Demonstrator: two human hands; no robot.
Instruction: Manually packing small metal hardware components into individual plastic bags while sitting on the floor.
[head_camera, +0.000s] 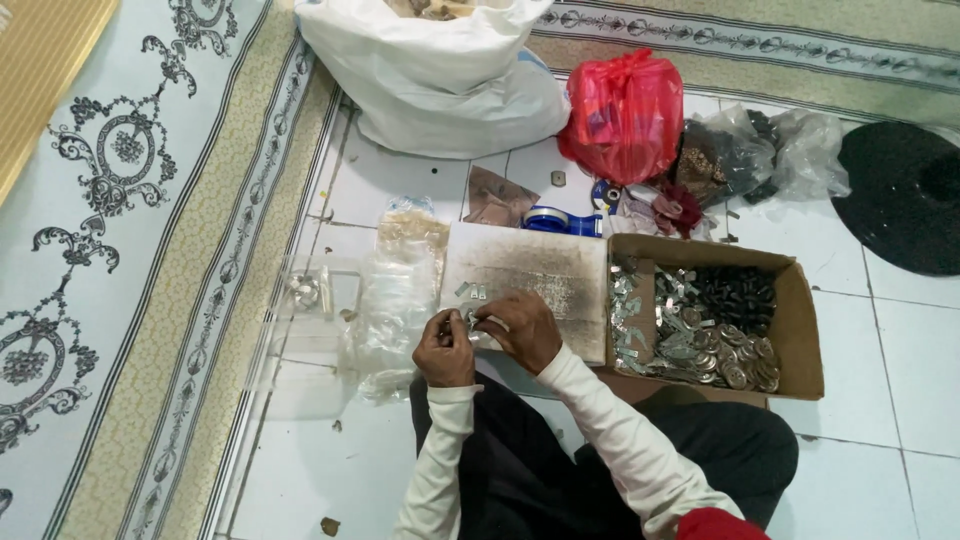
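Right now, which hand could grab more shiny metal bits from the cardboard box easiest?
Probably the right hand. It sits on the side nearer the cardboard box, where the metal bits lie. The left hand is farther away and would have to cross over. Both hands are pinching small parts together on the worn board.

Landmark: open brown cardboard box (800, 330), right of centre, holds metal parts. Red plastic bag (625, 115) above it, knotted. Big white sack (440, 75) up-left of box. Clear plastic bags (395, 300) left of box, flat pile.
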